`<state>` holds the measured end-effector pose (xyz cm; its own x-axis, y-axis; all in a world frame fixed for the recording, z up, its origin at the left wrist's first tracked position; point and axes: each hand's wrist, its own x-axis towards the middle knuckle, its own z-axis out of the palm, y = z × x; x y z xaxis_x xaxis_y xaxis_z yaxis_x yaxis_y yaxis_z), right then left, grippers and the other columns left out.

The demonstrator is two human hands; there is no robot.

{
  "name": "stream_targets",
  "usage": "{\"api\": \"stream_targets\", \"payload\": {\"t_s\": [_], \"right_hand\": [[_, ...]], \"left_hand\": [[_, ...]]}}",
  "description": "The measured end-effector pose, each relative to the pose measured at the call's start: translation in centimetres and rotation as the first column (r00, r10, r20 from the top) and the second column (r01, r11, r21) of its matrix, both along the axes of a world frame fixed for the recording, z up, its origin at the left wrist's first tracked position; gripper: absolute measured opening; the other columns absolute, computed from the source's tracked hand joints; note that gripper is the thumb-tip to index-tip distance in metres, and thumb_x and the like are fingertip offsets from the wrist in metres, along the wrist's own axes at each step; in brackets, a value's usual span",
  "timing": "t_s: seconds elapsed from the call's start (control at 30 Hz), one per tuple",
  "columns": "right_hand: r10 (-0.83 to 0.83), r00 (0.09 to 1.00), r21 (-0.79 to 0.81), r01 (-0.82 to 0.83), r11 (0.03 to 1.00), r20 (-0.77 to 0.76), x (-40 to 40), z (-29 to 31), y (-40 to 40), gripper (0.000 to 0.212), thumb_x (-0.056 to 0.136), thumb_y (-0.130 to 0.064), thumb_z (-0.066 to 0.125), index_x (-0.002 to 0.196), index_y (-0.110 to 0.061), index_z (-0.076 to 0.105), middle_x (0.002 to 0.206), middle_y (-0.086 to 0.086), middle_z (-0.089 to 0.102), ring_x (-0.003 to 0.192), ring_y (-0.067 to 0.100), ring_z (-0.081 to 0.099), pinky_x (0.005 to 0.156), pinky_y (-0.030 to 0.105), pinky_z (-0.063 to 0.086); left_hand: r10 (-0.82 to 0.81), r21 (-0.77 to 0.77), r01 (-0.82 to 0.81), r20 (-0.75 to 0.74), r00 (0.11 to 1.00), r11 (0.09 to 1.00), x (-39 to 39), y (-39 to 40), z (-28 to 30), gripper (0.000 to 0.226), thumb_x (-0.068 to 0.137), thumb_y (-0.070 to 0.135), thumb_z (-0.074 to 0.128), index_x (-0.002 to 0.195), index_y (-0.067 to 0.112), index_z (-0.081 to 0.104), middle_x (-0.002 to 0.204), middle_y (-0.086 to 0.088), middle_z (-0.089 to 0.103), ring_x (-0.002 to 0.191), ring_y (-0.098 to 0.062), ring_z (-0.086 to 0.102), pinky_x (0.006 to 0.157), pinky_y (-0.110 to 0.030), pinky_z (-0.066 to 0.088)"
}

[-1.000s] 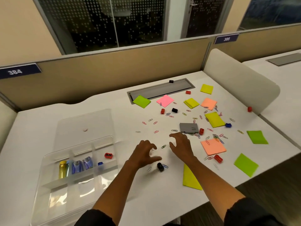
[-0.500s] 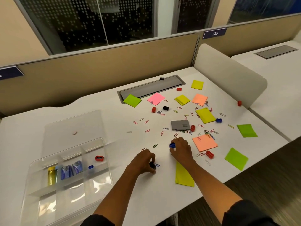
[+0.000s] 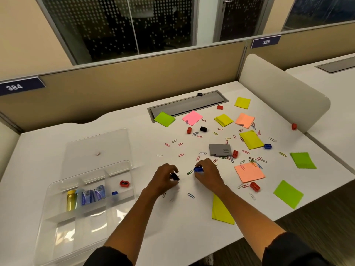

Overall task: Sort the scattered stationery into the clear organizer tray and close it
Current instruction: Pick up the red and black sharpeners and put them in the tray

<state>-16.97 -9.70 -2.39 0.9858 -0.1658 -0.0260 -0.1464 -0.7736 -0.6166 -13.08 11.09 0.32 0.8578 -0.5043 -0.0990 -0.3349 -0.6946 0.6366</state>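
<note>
**Both hands now pinching sharpeners**

Since a second ago, each hand has closed on a piece: the left hand point(image 3: 165, 177) pinches a black sharpener point(image 3: 174, 177), the right hand point(image 3: 208, 175) a blue sharpener point(image 3: 198, 169). Left of the left hand lies the clear organizer tray point(image 3: 57, 225), lid open. Beyond the right hand, paper clips point(image 3: 199, 158) and sticky notes point(image 3: 249, 172) lie scattered.

I see bare white desk point(image 3: 146, 160) between my hands and the clear plastic organizer tray point(image 3: 57, 237); coloured wire paper clips point(image 3: 180, 144), square sticky notes point(image 3: 249, 172) and a grey flat box point(image 3: 220, 150) crowd the right.
</note>
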Motion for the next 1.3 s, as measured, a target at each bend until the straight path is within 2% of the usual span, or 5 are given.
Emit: {"api": "stream_targets", "payload": {"t_s": [0.17,0.33,0.5,0.73,1.3], "right_hand": [[0.111,0.992,0.069,-0.115,0.991,0.056,1.8,1.3,3.8,0.030,0.083,-0.016,0.071,0.109,-0.005,0.062,0.110,0.012,0.057,0.092,0.023,0.058,0.084,0.033,0.050],[0.202,0.974,0.119,-0.213,0.970,0.103,3.4,2.4,8.8,0.028,0.084,-0.014,0.070,0.110,-0.008,0.063,0.108,0.008,0.058,0.090,0.018,0.059,0.079,0.019,0.046],[0.313,0.935,0.145,-0.337,0.930,0.167,4.4,3.4,13.8,0.028,0.083,-0.007,0.070,0.110,-0.005,0.064,0.107,0.012,0.060,0.089,0.022,0.061,0.080,0.024,0.049],[0.453,0.876,0.114,-0.474,0.873,0.165,4.7,3.7,19.8,0.031,0.085,-0.013,0.069,0.115,-0.008,0.062,0.110,0.010,0.060,0.090,0.020,0.060,0.083,0.022,0.046],[0.515,0.856,-0.050,-0.513,0.857,0.037,4.0,2.8,23.5,0.037,0.089,-0.029,0.065,0.122,-0.014,0.059,0.122,0.005,0.062,0.113,0.022,0.052,0.099,0.034,0.038]], "left_hand": [[0.104,-0.059,-0.100,0.073,0.992,0.993,0.8,3.6,1.3,0.031,0.075,0.011,0.077,0.103,0.013,0.064,0.094,0.000,0.059,0.084,-0.014,0.061,0.080,-0.030,0.054],[0.214,-0.089,-0.202,0.157,0.964,0.975,1.0,7.7,2.0,0.028,0.076,0.013,0.077,0.101,0.012,0.066,0.096,-0.005,0.062,0.086,-0.015,0.060,0.078,-0.026,0.054],[0.317,-0.126,-0.294,0.244,0.917,0.947,0.5,11.8,2.4,0.028,0.077,0.010,0.077,0.104,0.006,0.068,0.095,-0.009,0.063,0.090,-0.019,0.058,0.076,-0.024,0.052],[0.444,-0.024,-0.452,0.241,0.863,0.891,-0.8,16.4,2.0,0.023,0.084,0.015,0.070,0.107,0.011,0.069,0.107,-0.008,0.062,0.101,-0.021,0.056,0.088,-0.023,0.040],[0.422,0.109,-0.451,0.214,0.881,0.886,-0.9,18.9,0.4,0.045,0.086,0.026,0.069,0.128,0.017,0.057,0.128,-0.004,0.058,0.119,-0.021,0.047,0.101,-0.031,0.037]]}}
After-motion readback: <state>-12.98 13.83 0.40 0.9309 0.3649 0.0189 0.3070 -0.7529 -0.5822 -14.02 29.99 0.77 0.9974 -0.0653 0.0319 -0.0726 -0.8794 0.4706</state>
